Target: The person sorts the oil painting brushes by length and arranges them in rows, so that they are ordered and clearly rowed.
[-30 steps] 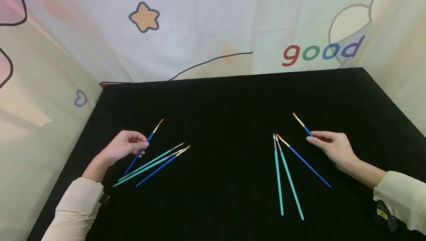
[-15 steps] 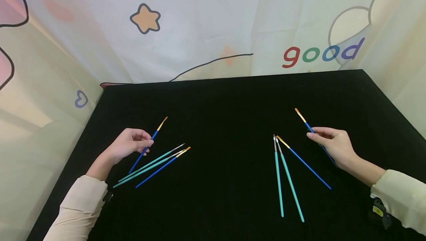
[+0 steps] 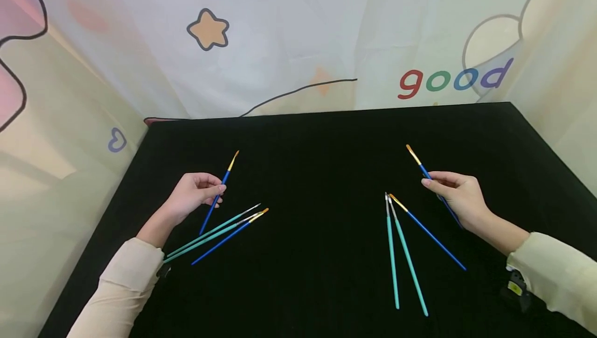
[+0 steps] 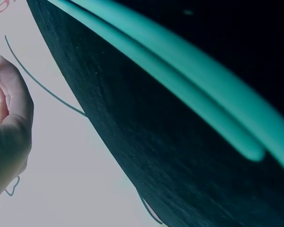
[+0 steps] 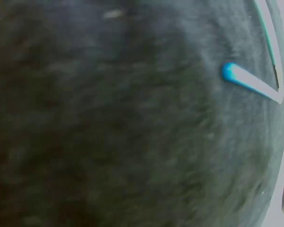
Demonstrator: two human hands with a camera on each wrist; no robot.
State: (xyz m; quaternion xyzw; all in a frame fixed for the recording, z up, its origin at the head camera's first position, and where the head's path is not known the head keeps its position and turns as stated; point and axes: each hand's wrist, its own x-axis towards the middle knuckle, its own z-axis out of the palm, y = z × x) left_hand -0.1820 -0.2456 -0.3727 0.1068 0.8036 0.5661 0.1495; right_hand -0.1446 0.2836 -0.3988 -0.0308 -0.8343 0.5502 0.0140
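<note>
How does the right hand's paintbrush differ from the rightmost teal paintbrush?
The held paintbrush has a blue handle and gold ferrule; the teal paintbrush, a teal handle and silvery ferrule. The right hand grips the held paintbrush; the teal paintbrush lies on the table. Both are slim.

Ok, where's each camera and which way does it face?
Head: on the head, facing forward and down at the flat black tabletop; left hand, right hand, cream sleeves show.
Left wrist: worn there, facing two slim teal paintbrush handles; left hand at left edge.
Right wrist: worn there, facing the tabletop; right hand barely shows, at right.
Head and left wrist share the left hand and teal handles.
</note>
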